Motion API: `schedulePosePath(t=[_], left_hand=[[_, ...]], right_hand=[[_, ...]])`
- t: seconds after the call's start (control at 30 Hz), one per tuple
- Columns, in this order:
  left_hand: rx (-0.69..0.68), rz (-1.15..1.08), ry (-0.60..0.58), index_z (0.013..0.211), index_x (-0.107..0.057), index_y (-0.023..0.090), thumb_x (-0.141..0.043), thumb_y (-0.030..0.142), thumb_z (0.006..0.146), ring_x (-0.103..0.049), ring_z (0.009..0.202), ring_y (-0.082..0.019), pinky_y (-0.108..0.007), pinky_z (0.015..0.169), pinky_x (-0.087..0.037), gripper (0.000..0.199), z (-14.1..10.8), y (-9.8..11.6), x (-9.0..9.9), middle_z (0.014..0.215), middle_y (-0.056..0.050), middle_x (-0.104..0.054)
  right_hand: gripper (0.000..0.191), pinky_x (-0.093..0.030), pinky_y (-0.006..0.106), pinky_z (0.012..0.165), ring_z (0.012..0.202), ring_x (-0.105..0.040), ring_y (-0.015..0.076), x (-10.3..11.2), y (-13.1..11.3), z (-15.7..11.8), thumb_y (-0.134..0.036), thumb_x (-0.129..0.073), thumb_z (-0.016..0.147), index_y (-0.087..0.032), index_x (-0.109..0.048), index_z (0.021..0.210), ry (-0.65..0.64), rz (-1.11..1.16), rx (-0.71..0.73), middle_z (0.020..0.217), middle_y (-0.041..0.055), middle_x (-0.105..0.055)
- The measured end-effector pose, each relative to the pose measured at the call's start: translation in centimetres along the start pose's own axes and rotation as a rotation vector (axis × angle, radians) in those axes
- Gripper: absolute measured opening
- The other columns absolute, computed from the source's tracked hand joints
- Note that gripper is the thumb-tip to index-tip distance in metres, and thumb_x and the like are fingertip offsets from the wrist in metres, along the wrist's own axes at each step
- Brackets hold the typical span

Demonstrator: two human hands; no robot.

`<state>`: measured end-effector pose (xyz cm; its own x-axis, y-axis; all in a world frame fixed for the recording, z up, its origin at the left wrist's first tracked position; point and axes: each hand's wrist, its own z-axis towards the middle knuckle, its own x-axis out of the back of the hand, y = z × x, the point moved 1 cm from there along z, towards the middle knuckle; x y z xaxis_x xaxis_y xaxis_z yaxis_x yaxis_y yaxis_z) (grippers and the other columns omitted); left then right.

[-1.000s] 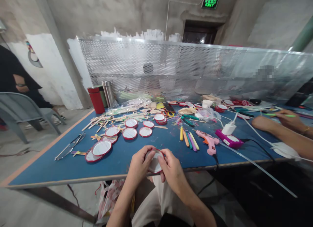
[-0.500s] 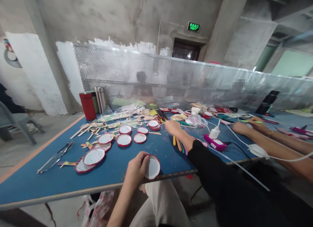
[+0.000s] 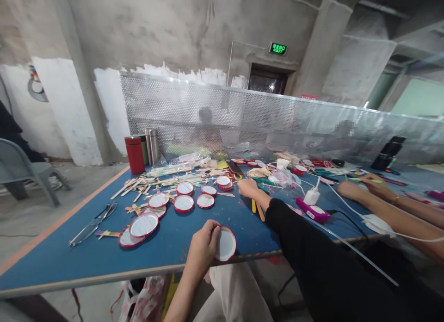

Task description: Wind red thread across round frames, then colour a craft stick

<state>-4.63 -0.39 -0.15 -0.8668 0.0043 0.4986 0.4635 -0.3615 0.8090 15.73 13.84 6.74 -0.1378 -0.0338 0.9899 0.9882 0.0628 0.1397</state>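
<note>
Near the table's front edge, my left hand point(image 3: 204, 243) pinches a round white disc with a red rim point(image 3: 226, 244) by its left side. My right hand point(image 3: 250, 189) reaches over the middle of the table, its fingers bent and closed; what they hold, if anything, is hidden. Just below that hand lie coloured sticks point(image 3: 258, 210), yellow and orange. More red-rimmed discs point(image 3: 183, 203) lie to the left, some overlapping, as at the front left point(image 3: 143, 225). A pile of wooden sticks point(image 3: 135, 185) spreads behind them.
A red flask point(image 3: 134, 155) and a steel flask point(image 3: 151, 147) stand at the back left. Glasses point(image 3: 93, 225) lie at the left. A purple power strip point(image 3: 312, 211) with cables is right of my forearm. Another person's hands point(image 3: 350, 192) work further right. A mesh divider point(image 3: 229, 114) runs behind.
The whole view has shifted, so the table and both hands appear slightly further right and lower. My left hand still holds the disc, and my right hand remains over the middle.
</note>
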Motion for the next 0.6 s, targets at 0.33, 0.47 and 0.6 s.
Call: schedulePosePath(t=[0.33,0.47,0.6], left_hand=[[0.018,-0.080,-0.013,0.086,-0.060,0.019,-0.042,0.032,0.084,-0.058,0.070,-0.017,-0.025,0.064,-0.041,0.022,0.0,0.1,0.1,0.075,-0.002,-0.064],[0.107,-0.243,-0.041,0.111,-0.055,0.015,-0.048,0.031,0.081,-0.054,0.062,-0.015,-0.024,0.059,-0.040,0.035,0.3,-0.4,0.3,0.066,0.002,-0.057],[0.135,-0.391,-0.113,0.108,-0.059,0.014,-0.052,0.034,0.079,-0.053,0.062,-0.014,-0.023,0.057,-0.040,0.035,0.5,-0.8,0.5,0.070,0.001,-0.058]], right_hand=[[0.019,-0.038,0.017,0.044,0.048,-0.049,0.0052,-1.6,-3.0,-7.3,-0.031,-0.057,0.088,-0.013,-0.060,0.087,-0.154,1.174,0.120,0.064,-0.0046,-0.055],[0.021,-0.027,0.016,0.042,0.043,-0.037,0.0028,-2.8,-6.1,-10.6,-0.035,-0.063,0.074,-0.015,-0.056,0.076,-0.236,1.520,0.212,0.054,-0.0085,-0.046],[0.026,-0.028,0.017,0.042,0.042,-0.039,0.0037,-3.6,-7.2,-11.5,-0.036,-0.069,0.065,-0.016,-0.056,0.074,-0.337,1.724,0.249,0.054,-0.0080,-0.049]])
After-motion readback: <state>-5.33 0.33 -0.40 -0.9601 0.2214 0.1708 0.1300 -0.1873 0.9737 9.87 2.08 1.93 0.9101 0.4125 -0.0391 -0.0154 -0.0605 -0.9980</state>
